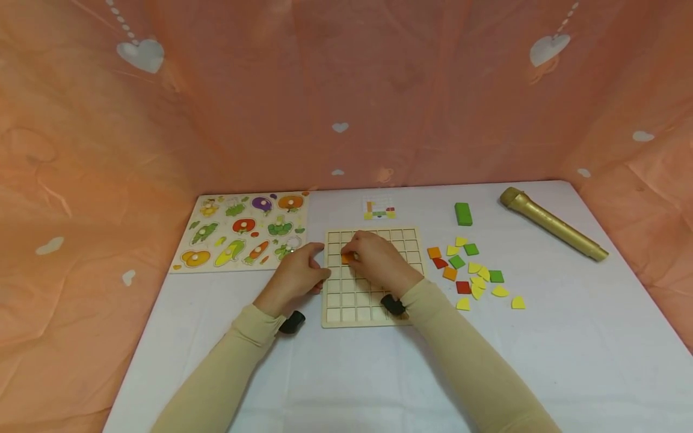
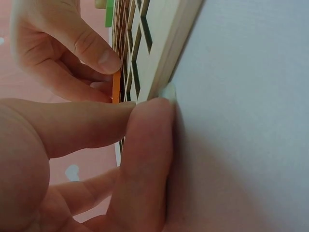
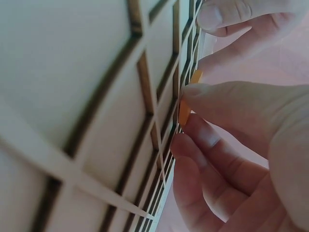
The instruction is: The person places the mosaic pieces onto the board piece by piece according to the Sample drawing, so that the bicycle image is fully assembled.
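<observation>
A wooden grid board (image 1: 333, 300) lies on the white table. Against its left edge, the fingertips of the left hand (image 1: 295, 275) touch the wood; the left wrist view shows the fingers nearly straight there. The right hand (image 1: 379, 260) is over the board's upper left part and pinches an orange square tile (image 1: 346, 259) between thumb and fingers. In the right wrist view the orange tile (image 3: 185, 112) stands tilted against the grid, under the thumb of the right hand (image 3: 241, 145). The left wrist view has the same tile (image 2: 116, 87) edge-on, beside the grid.
Loose yellow, green, red and orange tiles (image 1: 450, 273) lie right of the board. Behind them are a green block (image 1: 463, 214) and a gold microphone (image 1: 557, 225). A small pattern card (image 1: 379, 207) lies behind the board, and a vegetable puzzle (image 1: 224, 225) is at the left.
</observation>
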{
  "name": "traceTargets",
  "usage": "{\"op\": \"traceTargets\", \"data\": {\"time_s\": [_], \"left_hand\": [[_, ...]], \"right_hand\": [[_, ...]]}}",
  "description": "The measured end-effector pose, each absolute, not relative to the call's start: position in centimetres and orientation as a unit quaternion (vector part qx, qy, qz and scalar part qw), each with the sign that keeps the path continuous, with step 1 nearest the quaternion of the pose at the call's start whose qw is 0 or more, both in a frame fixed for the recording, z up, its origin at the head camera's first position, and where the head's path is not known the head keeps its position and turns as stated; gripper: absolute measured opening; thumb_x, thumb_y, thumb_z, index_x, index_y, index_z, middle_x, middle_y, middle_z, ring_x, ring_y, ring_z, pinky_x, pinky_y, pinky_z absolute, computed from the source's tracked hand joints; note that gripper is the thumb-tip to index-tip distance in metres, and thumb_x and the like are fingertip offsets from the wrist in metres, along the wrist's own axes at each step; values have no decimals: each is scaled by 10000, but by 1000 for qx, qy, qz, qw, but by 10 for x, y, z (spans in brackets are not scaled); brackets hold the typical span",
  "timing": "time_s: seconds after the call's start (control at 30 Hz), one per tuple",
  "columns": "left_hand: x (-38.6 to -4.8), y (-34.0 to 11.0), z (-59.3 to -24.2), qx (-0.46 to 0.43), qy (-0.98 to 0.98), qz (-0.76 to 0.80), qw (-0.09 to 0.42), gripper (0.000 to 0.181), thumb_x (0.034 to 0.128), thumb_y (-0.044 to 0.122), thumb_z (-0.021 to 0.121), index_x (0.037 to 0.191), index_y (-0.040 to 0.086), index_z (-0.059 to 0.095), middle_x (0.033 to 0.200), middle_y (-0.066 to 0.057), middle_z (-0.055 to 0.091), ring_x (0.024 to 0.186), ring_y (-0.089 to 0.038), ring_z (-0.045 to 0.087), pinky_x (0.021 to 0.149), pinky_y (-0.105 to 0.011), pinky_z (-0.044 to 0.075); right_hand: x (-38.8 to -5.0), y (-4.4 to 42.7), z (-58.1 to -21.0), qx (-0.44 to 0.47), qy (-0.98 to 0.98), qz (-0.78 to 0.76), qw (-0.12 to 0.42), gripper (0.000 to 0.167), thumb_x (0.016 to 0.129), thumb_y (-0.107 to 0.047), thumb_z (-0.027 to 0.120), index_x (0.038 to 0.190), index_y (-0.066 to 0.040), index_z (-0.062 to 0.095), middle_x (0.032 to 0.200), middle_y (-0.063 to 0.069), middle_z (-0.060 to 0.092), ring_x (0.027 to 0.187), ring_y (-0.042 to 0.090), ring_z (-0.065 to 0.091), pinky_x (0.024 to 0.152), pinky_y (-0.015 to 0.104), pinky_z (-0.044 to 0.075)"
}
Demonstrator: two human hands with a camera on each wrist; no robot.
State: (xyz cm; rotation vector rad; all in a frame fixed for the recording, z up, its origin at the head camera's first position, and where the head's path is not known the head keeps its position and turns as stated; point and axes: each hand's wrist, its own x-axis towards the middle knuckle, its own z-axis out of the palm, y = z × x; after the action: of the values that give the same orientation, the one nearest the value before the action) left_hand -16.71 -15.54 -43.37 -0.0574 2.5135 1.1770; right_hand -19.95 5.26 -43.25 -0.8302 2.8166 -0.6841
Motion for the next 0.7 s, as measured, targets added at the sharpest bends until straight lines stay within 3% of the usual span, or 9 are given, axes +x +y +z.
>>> {"op": "traceTargets", "data": {"time_s": [0.7], "left_hand": [[-165, -155, -434, -18, 896, 407, 175, 666, 991, 179, 753, 1597, 90, 491, 903, -85, 682, 659, -186, 680, 639, -282, 537]], "right_hand": [[-198, 51, -434, -282, 930, -228, 59, 243, 1020, -136, 753, 1254, -111, 816, 1151, 52, 735, 1027, 214, 679, 938, 376, 577]]}}
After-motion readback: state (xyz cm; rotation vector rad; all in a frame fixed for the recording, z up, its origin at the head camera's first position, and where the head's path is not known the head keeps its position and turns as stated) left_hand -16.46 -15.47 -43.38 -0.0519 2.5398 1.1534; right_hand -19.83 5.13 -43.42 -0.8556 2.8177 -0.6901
